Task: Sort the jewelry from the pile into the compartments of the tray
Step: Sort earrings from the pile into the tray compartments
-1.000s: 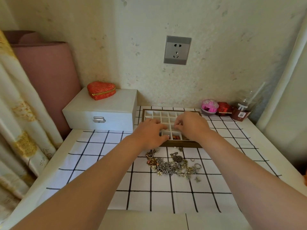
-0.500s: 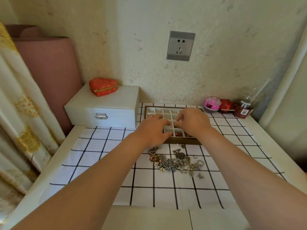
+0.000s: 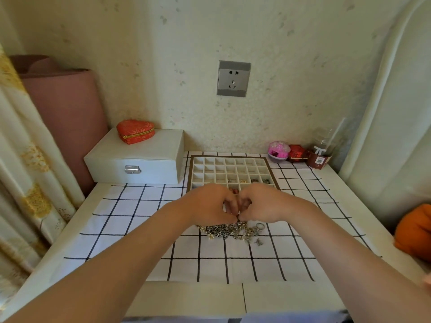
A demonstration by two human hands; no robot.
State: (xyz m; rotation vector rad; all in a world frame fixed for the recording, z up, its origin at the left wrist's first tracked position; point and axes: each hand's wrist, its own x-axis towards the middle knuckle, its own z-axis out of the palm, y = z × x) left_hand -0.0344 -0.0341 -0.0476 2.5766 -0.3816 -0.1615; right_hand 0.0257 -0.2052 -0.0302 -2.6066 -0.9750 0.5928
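While the jewelry pile point(image 3: 233, 230) lies on the checked cloth point(image 3: 140, 217) at the centre of the frame, the left hand point(image 3: 207, 206) and right hand point(image 3: 263, 203) meet just above it, fingers curled and tips together; whether they pinch a piece I cannot tell. The tray point(image 3: 189, 173) sits just behind the hands, with a few pieces in its nearer right compartments. Left of it stands a white box point(image 3: 140, 159)

I get soft, even, warmish light with only faint shadows, wide-angle bowing of the curtain point(image 3: 30, 183) at the left edge, and slightly mushy detail overall.
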